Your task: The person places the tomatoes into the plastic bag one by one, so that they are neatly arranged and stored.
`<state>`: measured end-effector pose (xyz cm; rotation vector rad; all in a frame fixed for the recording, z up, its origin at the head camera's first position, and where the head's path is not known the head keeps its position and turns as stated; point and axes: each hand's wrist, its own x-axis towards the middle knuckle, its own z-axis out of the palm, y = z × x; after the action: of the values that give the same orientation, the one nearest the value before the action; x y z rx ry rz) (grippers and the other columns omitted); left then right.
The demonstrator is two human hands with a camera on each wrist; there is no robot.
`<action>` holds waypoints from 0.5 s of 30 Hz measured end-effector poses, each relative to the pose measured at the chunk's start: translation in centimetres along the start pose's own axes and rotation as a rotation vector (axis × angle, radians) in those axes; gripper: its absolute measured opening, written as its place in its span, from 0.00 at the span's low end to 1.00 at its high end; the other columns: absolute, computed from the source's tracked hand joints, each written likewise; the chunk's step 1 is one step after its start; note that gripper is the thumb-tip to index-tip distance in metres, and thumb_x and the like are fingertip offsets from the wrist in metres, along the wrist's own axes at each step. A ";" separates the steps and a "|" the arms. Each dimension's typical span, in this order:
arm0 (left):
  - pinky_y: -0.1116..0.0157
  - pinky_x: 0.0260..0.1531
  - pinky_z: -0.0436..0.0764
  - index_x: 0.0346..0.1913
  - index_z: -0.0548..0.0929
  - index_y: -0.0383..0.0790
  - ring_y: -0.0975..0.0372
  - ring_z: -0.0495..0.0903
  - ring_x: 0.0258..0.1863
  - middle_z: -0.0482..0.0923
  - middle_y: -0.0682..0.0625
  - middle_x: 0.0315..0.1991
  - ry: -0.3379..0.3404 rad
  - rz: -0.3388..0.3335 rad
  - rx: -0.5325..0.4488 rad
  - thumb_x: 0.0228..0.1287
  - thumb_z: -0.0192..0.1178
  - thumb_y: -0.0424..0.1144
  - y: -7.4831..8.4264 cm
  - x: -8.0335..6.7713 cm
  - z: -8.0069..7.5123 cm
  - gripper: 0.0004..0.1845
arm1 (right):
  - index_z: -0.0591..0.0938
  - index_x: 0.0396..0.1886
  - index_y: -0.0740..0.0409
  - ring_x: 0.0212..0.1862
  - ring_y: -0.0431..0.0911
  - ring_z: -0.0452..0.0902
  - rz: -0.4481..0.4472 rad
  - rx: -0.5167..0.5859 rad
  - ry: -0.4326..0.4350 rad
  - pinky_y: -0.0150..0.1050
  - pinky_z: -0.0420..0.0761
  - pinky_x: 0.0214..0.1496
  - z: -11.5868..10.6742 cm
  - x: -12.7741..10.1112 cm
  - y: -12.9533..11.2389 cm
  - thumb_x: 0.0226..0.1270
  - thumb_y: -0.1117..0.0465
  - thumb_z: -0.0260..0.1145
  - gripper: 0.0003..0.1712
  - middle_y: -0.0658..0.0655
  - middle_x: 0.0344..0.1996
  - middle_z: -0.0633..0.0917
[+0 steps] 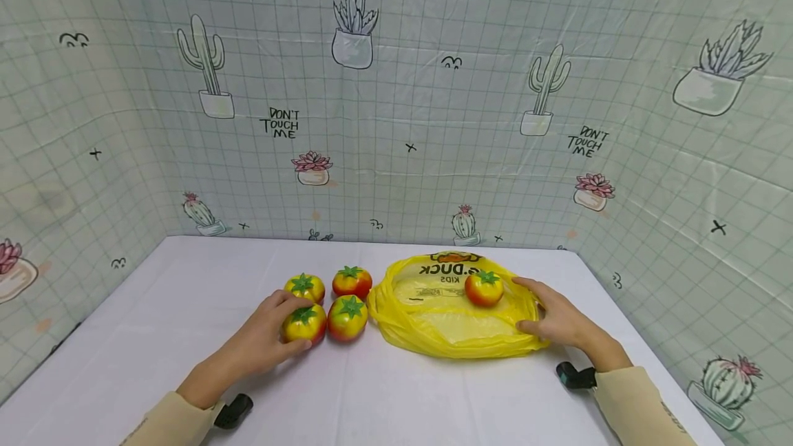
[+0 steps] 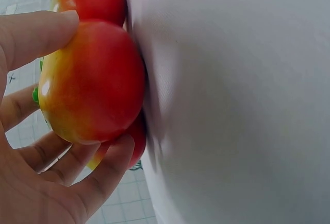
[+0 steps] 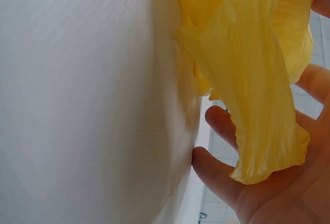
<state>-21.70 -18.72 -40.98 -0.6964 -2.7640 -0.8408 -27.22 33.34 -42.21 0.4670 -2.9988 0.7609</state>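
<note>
- Left hand: fingers curled round a round red-and-yellow toy tomato w/ green leaf top, front-left of a group of four; tomato sits on the surface. Wrist view shows thumb above, fingers below, fruit clamped between.
- Three more red-and-yellow toy tomatoes: one touching the held one on its right; two behind, back-left & back-right. All close together, left of centre.
- Yellow crinkled plastic bag w/ dark printed lettering: lying flat, mouth spread wide, just right of the tomato group.
- Fifth red-and-yellow toy tomato: inside the bag opening, toward its far right part.
- Right hand: at bag's right edge, fingers relaxed, spread against the plastic rim; not pinching as far as seen. Wrist view shows the bag's edge draped over the open palm.
- White cloth-covered surface: carries everything.
- Backdrop: pale grid-pattern sheet w/ cactus prints.
</note>
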 end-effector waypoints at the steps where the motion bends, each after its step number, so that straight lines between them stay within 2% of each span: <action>1: 0.52 0.51 0.76 0.57 0.76 0.45 0.56 0.71 0.48 0.68 0.50 0.48 0.001 -0.004 -0.001 0.52 0.72 0.42 0.0 0.0 0.0 0.28 | 0.61 0.71 0.53 0.67 0.64 0.59 0.001 0.000 -0.001 0.67 0.58 0.63 0.0 0.0 0.0 0.53 0.51 0.71 0.47 0.65 0.68 0.64; 15: 0.52 0.49 0.77 0.56 0.77 0.45 0.55 0.70 0.49 0.68 0.50 0.48 0.006 -0.022 0.013 0.51 0.71 0.38 0.0 0.0 -0.1 0.27 | 0.61 0.71 0.53 0.67 0.65 0.59 0.003 -0.007 -0.001 0.67 0.57 0.63 -0.1 0.0 -0.1 0.53 0.51 0.71 0.47 0.65 0.68 0.64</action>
<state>-21.70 -18.74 -40.86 -0.6617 -2.7737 -0.8267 -27.16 33.29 -42.08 0.4635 -3.0026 0.7501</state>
